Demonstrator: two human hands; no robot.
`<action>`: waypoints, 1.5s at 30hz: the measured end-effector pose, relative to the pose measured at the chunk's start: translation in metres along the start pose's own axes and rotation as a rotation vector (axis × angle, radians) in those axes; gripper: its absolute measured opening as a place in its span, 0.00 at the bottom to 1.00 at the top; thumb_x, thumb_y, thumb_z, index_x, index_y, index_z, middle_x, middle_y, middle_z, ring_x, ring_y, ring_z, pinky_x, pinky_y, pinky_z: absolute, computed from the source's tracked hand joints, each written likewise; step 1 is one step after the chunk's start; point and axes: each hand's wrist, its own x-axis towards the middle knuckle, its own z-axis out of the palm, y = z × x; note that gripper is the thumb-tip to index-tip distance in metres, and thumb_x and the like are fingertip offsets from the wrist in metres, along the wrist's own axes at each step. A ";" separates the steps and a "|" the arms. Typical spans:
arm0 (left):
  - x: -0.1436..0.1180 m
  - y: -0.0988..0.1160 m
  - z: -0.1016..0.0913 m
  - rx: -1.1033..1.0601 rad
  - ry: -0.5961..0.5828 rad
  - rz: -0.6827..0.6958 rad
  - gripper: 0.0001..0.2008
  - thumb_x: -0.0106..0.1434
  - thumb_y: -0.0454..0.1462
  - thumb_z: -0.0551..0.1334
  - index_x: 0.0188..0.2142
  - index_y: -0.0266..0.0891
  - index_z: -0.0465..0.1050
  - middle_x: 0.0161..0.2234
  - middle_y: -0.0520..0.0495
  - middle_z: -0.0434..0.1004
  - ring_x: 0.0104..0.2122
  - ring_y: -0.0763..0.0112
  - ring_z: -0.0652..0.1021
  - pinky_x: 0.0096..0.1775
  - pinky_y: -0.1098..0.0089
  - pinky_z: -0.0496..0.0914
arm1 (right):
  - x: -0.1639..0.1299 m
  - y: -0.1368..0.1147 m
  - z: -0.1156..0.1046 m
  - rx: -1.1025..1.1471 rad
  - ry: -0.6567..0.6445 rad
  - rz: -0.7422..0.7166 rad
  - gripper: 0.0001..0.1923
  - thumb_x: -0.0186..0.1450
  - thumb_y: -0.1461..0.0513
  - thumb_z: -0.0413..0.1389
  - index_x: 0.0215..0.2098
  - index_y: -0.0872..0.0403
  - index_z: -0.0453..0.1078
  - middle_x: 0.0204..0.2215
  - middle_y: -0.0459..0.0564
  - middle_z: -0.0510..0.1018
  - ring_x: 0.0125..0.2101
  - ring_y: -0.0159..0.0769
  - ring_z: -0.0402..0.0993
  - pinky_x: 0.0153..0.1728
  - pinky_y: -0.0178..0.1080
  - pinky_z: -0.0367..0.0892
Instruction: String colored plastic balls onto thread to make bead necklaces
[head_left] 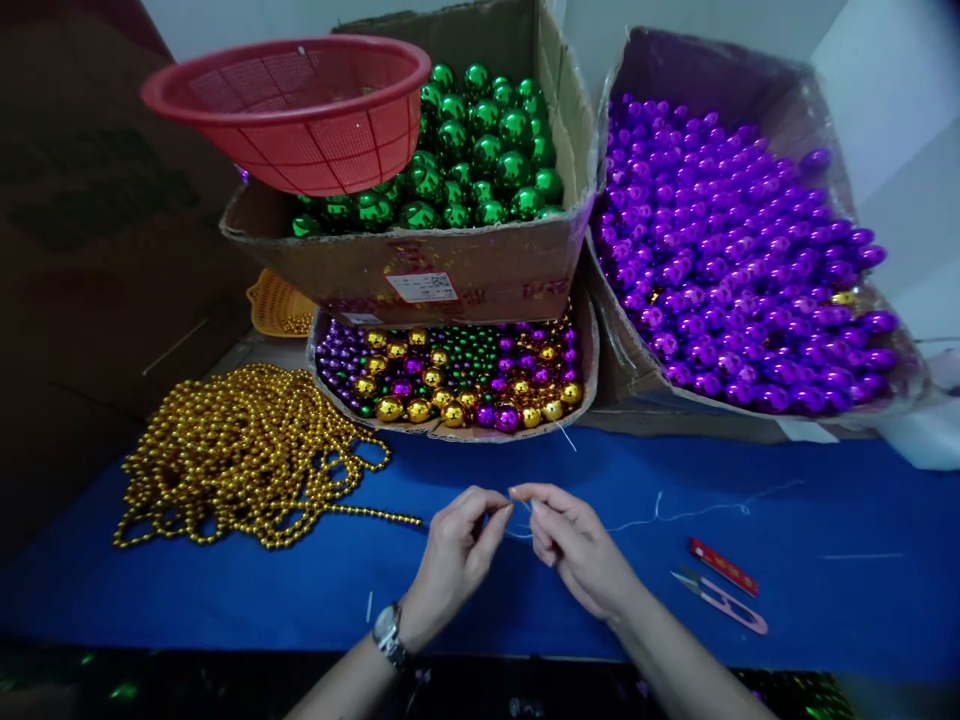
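Over the blue cloth, my left hand [463, 540] and my right hand [574, 545] meet fingertip to fingertip. A white thread [637, 522] runs rightward across the cloth from my right hand, which pinches it between thumb and forefinger. My left thumb and forefinger are pressed together too; what is between them is too small to make out. The pile of gold bead strands [240, 450] lies to the left, with one strand stretched toward my left wrist. At the right are pink-handled thread snips [724, 602] beside a small red packet [724, 567].
Behind my hands, a cut-down carton [450, 432] holds mixed gold, purple and green beads. Above it stands a cardboard box [330, 262] of green balls, with a red basket [322, 150] on top. Another box [697, 60] holds purple beads. A yellow basket [266, 305] sits behind the strands.
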 end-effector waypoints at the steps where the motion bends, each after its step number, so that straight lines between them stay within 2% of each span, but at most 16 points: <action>1: 0.000 0.000 0.002 -0.042 -0.013 -0.022 0.08 0.63 0.39 0.56 0.35 0.38 0.73 0.29 0.49 0.73 0.29 0.71 0.71 0.33 0.72 0.64 | 0.001 0.000 0.003 -0.070 0.017 -0.045 0.16 0.71 0.58 0.41 0.50 0.54 0.65 0.22 0.44 0.67 0.22 0.30 0.67 0.25 0.32 0.66; 3: -0.001 0.001 0.006 -0.188 -0.060 -0.091 0.09 0.63 0.39 0.56 0.37 0.37 0.73 0.32 0.47 0.75 0.32 0.69 0.72 0.36 0.72 0.65 | 0.002 0.002 0.006 -0.276 0.052 -0.168 0.15 0.69 0.61 0.43 0.51 0.52 0.66 0.33 0.50 0.75 0.34 0.36 0.73 0.38 0.38 0.68; 5: 0.000 0.000 0.008 -0.362 -0.096 -0.177 0.10 0.62 0.40 0.58 0.37 0.36 0.73 0.35 0.46 0.76 0.35 0.68 0.73 0.38 0.71 0.66 | 0.003 0.003 0.009 -0.437 0.068 -0.259 0.17 0.68 0.64 0.43 0.53 0.52 0.65 0.43 0.54 0.75 0.44 0.40 0.71 0.47 0.43 0.65; 6: 0.000 -0.001 0.009 -0.432 -0.098 -0.222 0.10 0.61 0.41 0.59 0.36 0.36 0.73 0.34 0.47 0.76 0.35 0.68 0.73 0.38 0.71 0.66 | 0.003 0.003 0.010 -0.467 0.064 -0.273 0.18 0.67 0.65 0.43 0.53 0.53 0.65 0.44 0.54 0.75 0.45 0.41 0.71 0.48 0.43 0.64; 8: 0.002 -0.002 0.010 -0.516 -0.077 -0.296 0.11 0.59 0.42 0.61 0.32 0.34 0.73 0.30 0.48 0.75 0.31 0.70 0.71 0.36 0.72 0.65 | 0.002 0.000 0.010 -0.471 0.041 -0.254 0.17 0.67 0.66 0.44 0.53 0.52 0.64 0.41 0.52 0.77 0.41 0.39 0.73 0.43 0.40 0.67; 12: 0.004 -0.002 0.006 -0.568 -0.057 -0.343 0.12 0.59 0.43 0.62 0.29 0.34 0.72 0.27 0.50 0.73 0.29 0.72 0.69 0.33 0.73 0.63 | 0.001 -0.009 0.002 -0.489 -0.054 -0.185 0.17 0.68 0.65 0.45 0.56 0.52 0.57 0.26 0.43 0.75 0.25 0.32 0.73 0.27 0.32 0.67; 14: 0.005 -0.001 0.002 -0.547 -0.058 -0.339 0.11 0.59 0.43 0.61 0.30 0.35 0.73 0.27 0.50 0.73 0.29 0.72 0.70 0.33 0.73 0.63 | 0.001 -0.012 -0.006 -0.558 -0.052 -0.230 0.14 0.68 0.66 0.46 0.53 0.53 0.60 0.27 0.44 0.74 0.27 0.32 0.72 0.29 0.32 0.67; 17: 0.006 0.000 -0.005 -0.466 -0.111 -0.302 0.11 0.59 0.42 0.61 0.29 0.35 0.73 0.27 0.50 0.72 0.30 0.72 0.69 0.34 0.73 0.63 | 0.004 -0.009 -0.019 -0.660 -0.031 -0.338 0.10 0.69 0.65 0.46 0.42 0.52 0.68 0.32 0.49 0.75 0.34 0.35 0.72 0.37 0.36 0.66; 20: 0.006 0.000 -0.008 -0.428 -0.240 -0.276 0.12 0.60 0.43 0.60 0.28 0.35 0.72 0.26 0.50 0.72 0.29 0.72 0.69 0.33 0.72 0.62 | 0.011 -0.005 -0.026 -0.681 -0.032 -0.373 0.11 0.69 0.64 0.46 0.39 0.53 0.70 0.33 0.51 0.74 0.35 0.36 0.71 0.38 0.37 0.66; 24: 0.004 -0.001 -0.007 -0.524 -0.404 -0.306 0.13 0.60 0.43 0.60 0.28 0.34 0.71 0.26 0.49 0.72 0.29 0.72 0.69 0.34 0.72 0.62 | 0.020 -0.003 -0.020 -0.677 -0.059 -0.425 0.10 0.68 0.63 0.48 0.38 0.51 0.71 0.32 0.49 0.74 0.34 0.34 0.71 0.36 0.35 0.67; 26: 0.003 -0.001 -0.005 -0.568 -0.391 -0.325 0.12 0.59 0.43 0.61 0.27 0.34 0.71 0.25 0.50 0.71 0.28 0.72 0.69 0.33 0.73 0.62 | 0.020 -0.003 -0.015 -0.673 -0.038 -0.432 0.10 0.68 0.63 0.48 0.40 0.51 0.71 0.33 0.50 0.73 0.34 0.34 0.71 0.37 0.35 0.67; 29: 0.002 -0.002 -0.003 -0.576 -0.276 -0.327 0.12 0.59 0.43 0.61 0.27 0.35 0.70 0.26 0.50 0.69 0.28 0.73 0.67 0.33 0.74 0.61 | 0.015 -0.004 -0.011 -0.679 0.091 -0.418 0.13 0.69 0.63 0.47 0.49 0.52 0.68 0.43 0.55 0.70 0.38 0.36 0.71 0.39 0.38 0.68; 31: 0.002 -0.003 -0.001 -0.543 -0.205 -0.312 0.13 0.60 0.43 0.60 0.27 0.35 0.69 0.25 0.51 0.67 0.28 0.73 0.66 0.32 0.74 0.61 | 0.009 -0.006 -0.009 -0.691 0.142 -0.429 0.14 0.68 0.64 0.48 0.49 0.51 0.68 0.43 0.55 0.70 0.38 0.36 0.71 0.39 0.39 0.68; 34: 0.002 -0.004 0.001 -0.470 -0.170 -0.265 0.13 0.61 0.43 0.59 0.27 0.35 0.69 0.25 0.52 0.66 0.27 0.73 0.65 0.31 0.74 0.61 | 0.002 -0.007 -0.005 -0.741 0.123 -0.450 0.11 0.67 0.64 0.50 0.44 0.51 0.72 0.36 0.53 0.72 0.35 0.36 0.71 0.39 0.38 0.68; 39: 0.000 -0.001 0.001 -0.290 -0.203 -0.177 0.13 0.64 0.42 0.54 0.32 0.36 0.72 0.27 0.49 0.71 0.29 0.70 0.68 0.33 0.72 0.63 | 0.002 -0.007 -0.001 -0.756 0.116 -0.401 0.11 0.67 0.65 0.49 0.42 0.52 0.72 0.34 0.53 0.73 0.35 0.37 0.71 0.38 0.38 0.67; 45: -0.004 0.003 0.002 0.035 -0.117 0.061 0.10 0.65 0.36 0.53 0.35 0.39 0.72 0.32 0.45 0.73 0.34 0.66 0.71 0.37 0.69 0.63 | 0.004 -0.009 0.000 -0.571 0.081 -0.265 0.10 0.67 0.64 0.48 0.39 0.52 0.72 0.33 0.52 0.73 0.35 0.39 0.70 0.40 0.40 0.64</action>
